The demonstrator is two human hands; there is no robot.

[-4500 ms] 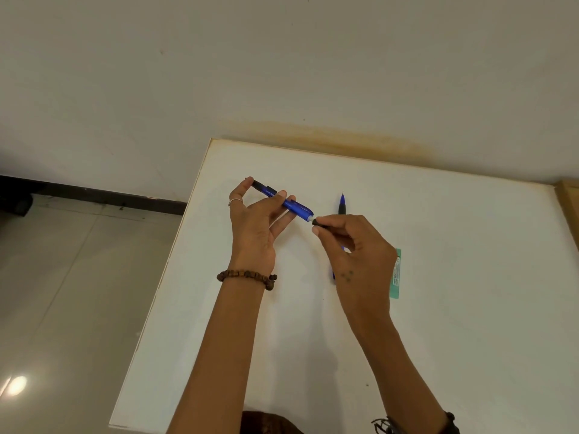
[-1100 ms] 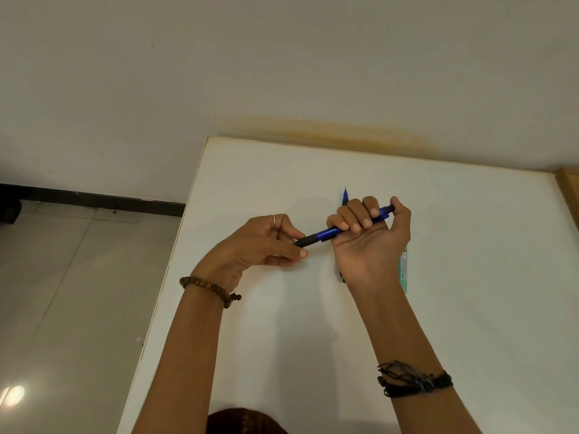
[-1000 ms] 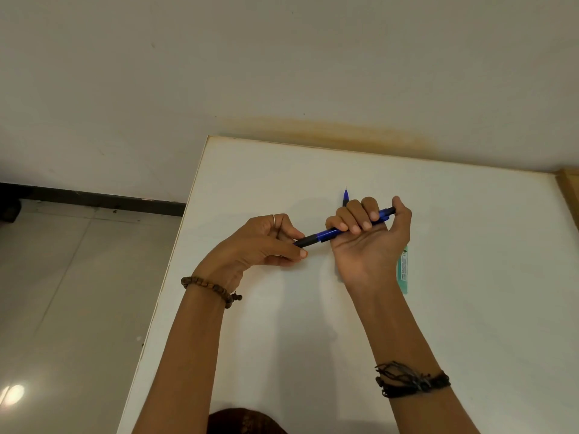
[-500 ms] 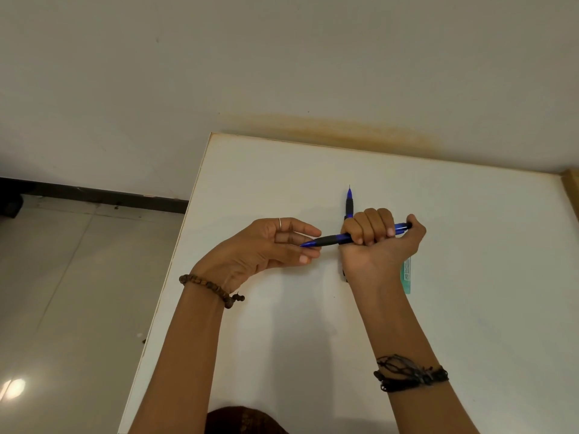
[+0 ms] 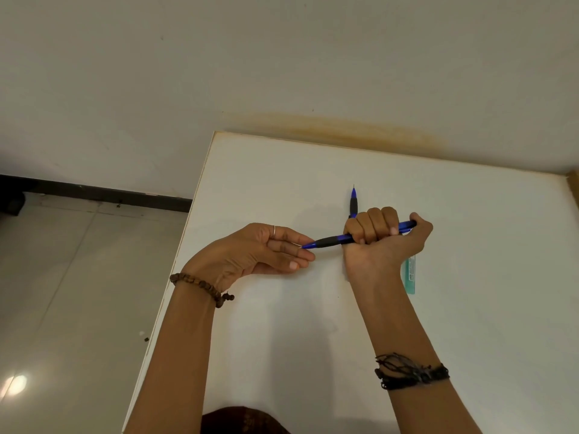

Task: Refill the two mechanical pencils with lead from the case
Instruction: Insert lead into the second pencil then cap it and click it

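Observation:
My right hand (image 5: 380, 242) is fisted around a blue mechanical pencil (image 5: 329, 241) with a black grip, held level, thumb on its rear end. The pencil's tip points left and touches the fingers of my left hand (image 5: 260, 250), which rests on the table with fingers loosely curled and holds nothing that I can see. A second blue pencil (image 5: 353, 202) lies on the white table (image 5: 313, 324) behind my right hand, tip pointing away, its lower half hidden. The teal lead case (image 5: 410, 275) lies flat just right of my right wrist, partly covered.
The table's left edge (image 5: 175, 267) runs diagonally beside my left wrist, with tiled floor (image 5: 72, 292) below it. A wall stands directly behind the table's far edge. A wooden edge (image 5: 573, 186) shows at the far right.
The pencil went from my left hand into my right fist. Over the last second the fist shifted slightly right and my left fingers loosened, exposing the pencil's tip against them.

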